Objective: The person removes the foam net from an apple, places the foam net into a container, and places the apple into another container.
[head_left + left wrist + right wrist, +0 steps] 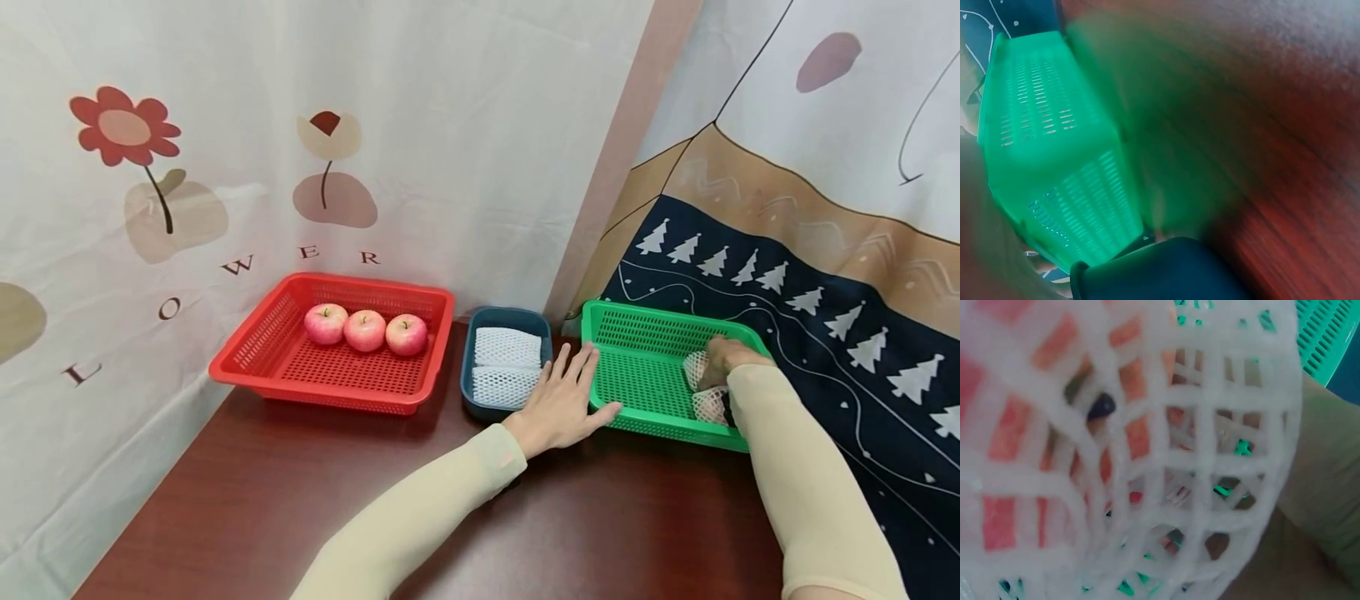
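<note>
My right hand [723, 358] reaches down into the right end of the green basket [637, 367], fingers curled over an apple in a white foam net [695, 367]. Its fingertips are hidden. Just nearer to me, a second netted apple [710, 406] lies under the wrist; in the right wrist view red skin shows through a white foam net [1141, 456] close up. My left hand [558, 408] has its fingers straight and spread, holding nothing, at the left end of the green basket beside the dark blue bin [470, 392]. Two folded foam nets [507, 348] lie in that bin.
A red basket [330, 392] with three bare apples [365, 331] in a row stands at the left. All the containers sit on a dark red-brown table [300, 475]. Printed curtains [487, 167] hang close behind and at the right.
</note>
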### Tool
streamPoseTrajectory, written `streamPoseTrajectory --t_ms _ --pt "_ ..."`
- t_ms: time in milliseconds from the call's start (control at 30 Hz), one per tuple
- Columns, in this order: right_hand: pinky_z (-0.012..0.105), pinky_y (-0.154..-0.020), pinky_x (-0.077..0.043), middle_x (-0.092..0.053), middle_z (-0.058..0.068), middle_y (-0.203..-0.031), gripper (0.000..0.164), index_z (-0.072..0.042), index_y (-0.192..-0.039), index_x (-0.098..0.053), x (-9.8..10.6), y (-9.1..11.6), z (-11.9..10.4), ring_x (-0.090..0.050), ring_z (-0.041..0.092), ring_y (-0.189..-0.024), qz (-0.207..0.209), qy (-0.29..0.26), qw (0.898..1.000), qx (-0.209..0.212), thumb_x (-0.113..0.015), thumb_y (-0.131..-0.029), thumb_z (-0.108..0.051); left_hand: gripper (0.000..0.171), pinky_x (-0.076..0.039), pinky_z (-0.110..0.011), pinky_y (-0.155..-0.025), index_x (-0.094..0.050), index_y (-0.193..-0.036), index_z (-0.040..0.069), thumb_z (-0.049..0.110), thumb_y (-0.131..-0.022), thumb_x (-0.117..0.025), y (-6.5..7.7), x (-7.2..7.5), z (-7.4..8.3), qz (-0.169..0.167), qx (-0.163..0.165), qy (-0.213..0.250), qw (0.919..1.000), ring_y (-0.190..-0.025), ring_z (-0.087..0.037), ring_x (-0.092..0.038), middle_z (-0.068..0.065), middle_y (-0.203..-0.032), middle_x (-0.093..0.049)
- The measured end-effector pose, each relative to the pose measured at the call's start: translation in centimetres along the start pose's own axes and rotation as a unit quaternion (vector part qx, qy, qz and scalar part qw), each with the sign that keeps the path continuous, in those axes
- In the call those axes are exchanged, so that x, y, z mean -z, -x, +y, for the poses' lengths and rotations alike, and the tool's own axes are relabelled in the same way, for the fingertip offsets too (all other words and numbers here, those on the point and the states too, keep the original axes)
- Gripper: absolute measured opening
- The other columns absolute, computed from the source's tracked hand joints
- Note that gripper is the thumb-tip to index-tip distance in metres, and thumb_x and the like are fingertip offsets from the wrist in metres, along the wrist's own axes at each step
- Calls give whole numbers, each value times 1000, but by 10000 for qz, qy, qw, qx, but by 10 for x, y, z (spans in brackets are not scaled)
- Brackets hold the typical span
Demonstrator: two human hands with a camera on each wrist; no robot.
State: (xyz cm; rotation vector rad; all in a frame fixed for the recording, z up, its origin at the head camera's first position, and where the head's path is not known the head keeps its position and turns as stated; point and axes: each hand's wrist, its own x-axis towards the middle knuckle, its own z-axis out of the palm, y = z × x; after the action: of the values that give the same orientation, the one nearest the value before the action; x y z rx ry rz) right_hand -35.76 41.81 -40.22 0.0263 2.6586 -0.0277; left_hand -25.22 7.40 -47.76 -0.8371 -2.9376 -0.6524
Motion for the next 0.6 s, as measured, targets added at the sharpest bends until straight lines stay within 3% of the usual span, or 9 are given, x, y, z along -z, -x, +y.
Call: streamPoseTrajectory --t_ms 133,200,267,367,600 --pt "57 -98 -65 -59 53 -144 83 26 -141 -56 -1 0 4 -68 56 -122 75 3 10000 59 -95 -96 -30 97 -23 -62 -149 -13 -189 17 78 -117 -38 0 0 1 16 9 -81 10000 -186 -38 -8 0 -200 -9" --pt "50 -86 -62 -69 41 -119 57 17 -119 -67 -1 3 4 -68 44 -103 44 -68 9999 150 -94 -97 -28 97 -22 -63 -149 -13 -189 18 78 -117 -38 1 0 1 5 14 -110 9999 -186 -39 -9 0 -200 -9" --pt "44 -78 -57 -68 24 -100 40 6 -102 -70 -1 6 4 -63 34 -89 15 -169 9997 196 -93 -97 -27 97 -20 -63 -149 -12 -189 19 79 -117 -37 1 0 1 -15 31 -139 9999 -186 -39 -9 0 -200 -9" --pt "41 -75 -54 -63 14 -93 36 2 -97 -69 -1 10 3 -60 30 -85 92 -220 9994 262 -92 -98 -25 97 -17 -64 -149 -12 -189 19 79 -116 -36 2 1 1 -32 33 -152 9999 -186 -39 -8 1 -200 -9" --pt "39 -73 -55 -64 15 -93 35 5 -101 -72 2 10 0 -61 32 -86 249 -194 9987 399 -92 -96 -22 98 -16 -67 -149 -16 -189 17 79 -116 -36 1 3 1 -38 2 -226 9997 -186 -40 -9 2 -199 -9"
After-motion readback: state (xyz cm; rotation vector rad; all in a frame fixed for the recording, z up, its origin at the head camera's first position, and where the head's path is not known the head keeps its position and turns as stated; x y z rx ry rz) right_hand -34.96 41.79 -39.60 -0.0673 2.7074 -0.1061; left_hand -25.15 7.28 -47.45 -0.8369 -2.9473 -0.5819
